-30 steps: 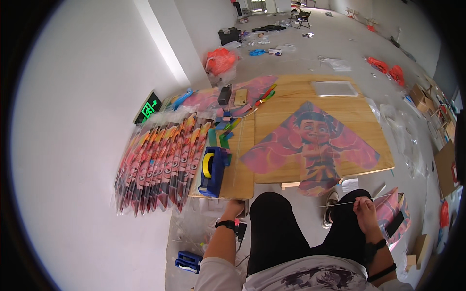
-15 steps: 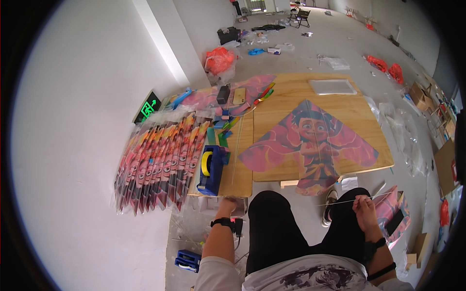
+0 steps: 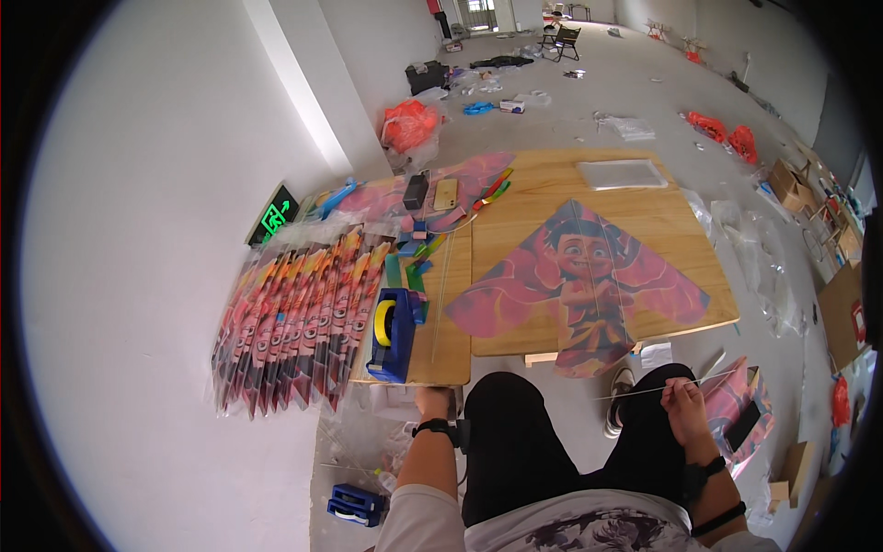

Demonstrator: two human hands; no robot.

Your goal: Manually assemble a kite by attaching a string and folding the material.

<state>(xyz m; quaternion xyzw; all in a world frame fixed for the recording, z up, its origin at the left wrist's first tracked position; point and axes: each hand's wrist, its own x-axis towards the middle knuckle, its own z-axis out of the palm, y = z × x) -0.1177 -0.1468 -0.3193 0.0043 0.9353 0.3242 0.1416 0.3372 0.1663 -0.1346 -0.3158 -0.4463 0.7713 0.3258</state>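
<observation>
My right hand [image 3: 682,407] is closed above my right knee and pinches a thin pale rod [image 3: 628,396]. The rod runs out on both sides of the fingers. My left hand [image 3: 434,400] reaches under the table's front edge to a pale box [image 3: 395,402]; its fingers are hidden there. In front of me a kite [image 3: 589,276] printed with a cartoon figure lies flat on the wooden table [image 3: 515,184], its lower tip hanging over the front edge. A blue tape dispenser [image 3: 393,336] with a yellow core stands at the table's front left.
Folded printed kites in clear plastic [image 3: 299,322] lie at the left, by the wall. A phone [image 3: 446,193], a black box [image 3: 416,191] and coloured strips sit farther back. Another tape dispenser [image 3: 356,505] is low at left. Printed sheets [image 3: 736,405] and cardboard boxes [image 3: 842,308] are on the right.
My left hand has moved slightly farther under the table edge, and its fingers show less. My right hand still holds the rod. The whole view has shifted a little.
</observation>
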